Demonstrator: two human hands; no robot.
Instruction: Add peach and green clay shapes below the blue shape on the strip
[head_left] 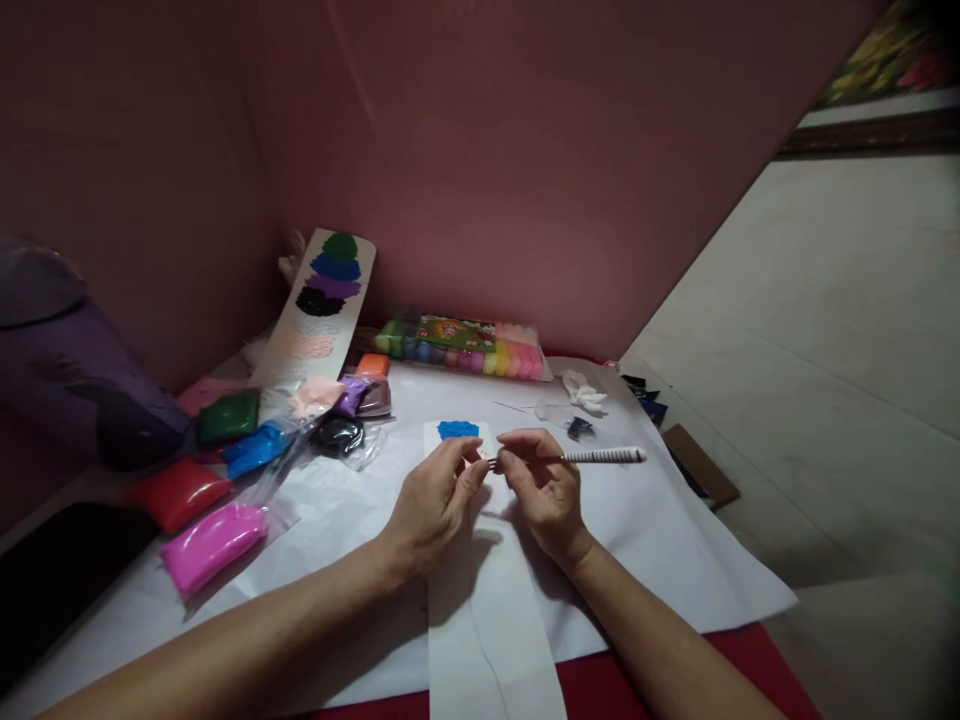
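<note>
My right hand (546, 495) is closed around a small fork with a black-and-white striped handle (604, 456), which points out to the right. Its metal tines lie in the gap between my two hands. My left hand (437, 500) is closed in a pinch beside the tines; whatever its fingertips hold is hidden. Below both hands lies a long white card strip (491, 610) with a thin line drawn along it. At the strip's far end sits a patch of textured blue clay (457, 429).
Bagged clay lies on the left, including pink (215, 545), red (180, 494) and black (337, 436). A card with coloured clay patches (322, 300) leans behind. A pack of coloured clay (465, 345) stands at the back; white clay (585, 392) lies on the right.
</note>
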